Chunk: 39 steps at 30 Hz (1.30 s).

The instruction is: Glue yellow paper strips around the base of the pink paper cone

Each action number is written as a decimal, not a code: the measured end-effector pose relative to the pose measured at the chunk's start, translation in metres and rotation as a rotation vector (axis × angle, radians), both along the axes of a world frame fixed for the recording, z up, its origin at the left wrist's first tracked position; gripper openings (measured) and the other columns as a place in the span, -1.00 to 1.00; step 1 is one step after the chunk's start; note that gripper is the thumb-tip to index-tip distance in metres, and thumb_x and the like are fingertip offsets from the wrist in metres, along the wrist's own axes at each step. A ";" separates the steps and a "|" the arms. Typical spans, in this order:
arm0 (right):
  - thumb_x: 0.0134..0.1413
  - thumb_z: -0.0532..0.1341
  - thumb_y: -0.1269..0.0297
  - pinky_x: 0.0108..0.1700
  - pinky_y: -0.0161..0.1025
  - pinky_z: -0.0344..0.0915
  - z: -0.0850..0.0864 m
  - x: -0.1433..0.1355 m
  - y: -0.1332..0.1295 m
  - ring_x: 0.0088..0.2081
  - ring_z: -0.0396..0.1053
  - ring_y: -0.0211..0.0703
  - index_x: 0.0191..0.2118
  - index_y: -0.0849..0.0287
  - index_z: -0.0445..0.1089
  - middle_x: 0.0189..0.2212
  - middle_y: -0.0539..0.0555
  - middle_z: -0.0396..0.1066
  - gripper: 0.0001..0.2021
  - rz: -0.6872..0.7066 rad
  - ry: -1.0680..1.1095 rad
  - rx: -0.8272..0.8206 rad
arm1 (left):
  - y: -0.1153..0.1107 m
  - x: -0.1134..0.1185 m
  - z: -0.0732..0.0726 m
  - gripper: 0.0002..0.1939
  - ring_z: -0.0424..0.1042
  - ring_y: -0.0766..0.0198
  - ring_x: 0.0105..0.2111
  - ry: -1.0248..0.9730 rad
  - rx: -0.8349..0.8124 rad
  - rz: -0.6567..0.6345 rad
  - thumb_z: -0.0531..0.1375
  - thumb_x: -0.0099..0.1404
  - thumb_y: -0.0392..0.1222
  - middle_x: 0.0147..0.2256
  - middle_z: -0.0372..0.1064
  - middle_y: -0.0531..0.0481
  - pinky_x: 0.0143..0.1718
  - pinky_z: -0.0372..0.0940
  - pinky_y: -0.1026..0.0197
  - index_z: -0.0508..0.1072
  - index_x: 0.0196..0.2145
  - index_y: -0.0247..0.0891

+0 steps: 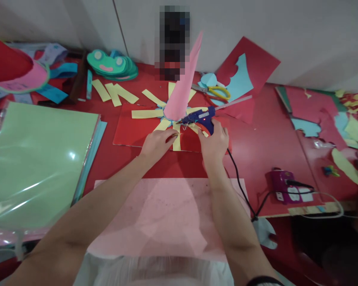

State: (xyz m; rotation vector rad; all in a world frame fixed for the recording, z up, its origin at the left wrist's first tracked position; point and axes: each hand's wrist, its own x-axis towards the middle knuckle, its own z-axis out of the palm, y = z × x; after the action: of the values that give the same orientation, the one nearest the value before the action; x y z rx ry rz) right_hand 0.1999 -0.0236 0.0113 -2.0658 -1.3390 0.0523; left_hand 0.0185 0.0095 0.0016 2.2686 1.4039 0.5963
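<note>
My right hand (pixel 215 140) is wrapped round the handle of a dark blue hot glue gun (pixel 201 115). A translucent glue stick (pixel 235 101) sticks out of its back, and its nozzle points left at the base of a tall pink paper cone (pixel 181 93). Yellow paper strips (pixel 146 114) fan out around the cone's base, over a red sheet (pixel 128 129). My left hand (pixel 156 143) pinches one yellow paper strip (pixel 176 143) at the front, just below the nozzle. Fingers partly hide the pinched spot.
Scissors (pixel 220 93) with yellow handles lie behind the glue gun. Green frog cutouts (pixel 110 65) and loose yellow strips (pixel 115 93) are at back left. Wrapped green sheets (pixel 41 159) lie left. A black cord (pixel 238 174) runs towards a purple power strip (pixel 282 184) on the right.
</note>
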 end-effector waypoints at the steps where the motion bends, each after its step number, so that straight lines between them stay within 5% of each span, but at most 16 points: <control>1: 0.08 0.22 0.16 0.02 0.07 0.25 0.000 -0.001 0.000 -0.03 0.34 0.08 0.00 0.14 0.36 -0.12 0.21 0.46 -0.64 0.000 -0.008 0.004 | 0.000 0.000 0.000 -0.81 0.55 0.17 -0.21 0.004 0.005 0.002 0.15 0.34 -0.20 -0.19 0.59 0.05 -0.21 0.38 0.20 0.56 -0.16 -0.07; 39: 0.16 0.17 0.36 0.02 0.10 0.24 0.010 -0.007 -0.006 -0.04 0.33 0.08 0.01 0.11 0.35 -0.11 0.17 0.49 -0.71 0.002 -0.124 0.036 | 0.000 0.001 0.002 -0.79 0.54 0.18 -0.18 0.024 -0.027 0.010 0.15 0.34 -0.20 -0.15 0.58 0.06 -0.18 0.38 0.21 0.56 -0.13 -0.09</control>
State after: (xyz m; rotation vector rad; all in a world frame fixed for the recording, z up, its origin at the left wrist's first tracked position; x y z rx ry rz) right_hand 0.1928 -0.0297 0.0211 -2.0666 -1.4053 -0.0994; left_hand 0.0191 0.0095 0.0037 2.2564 1.4270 0.5516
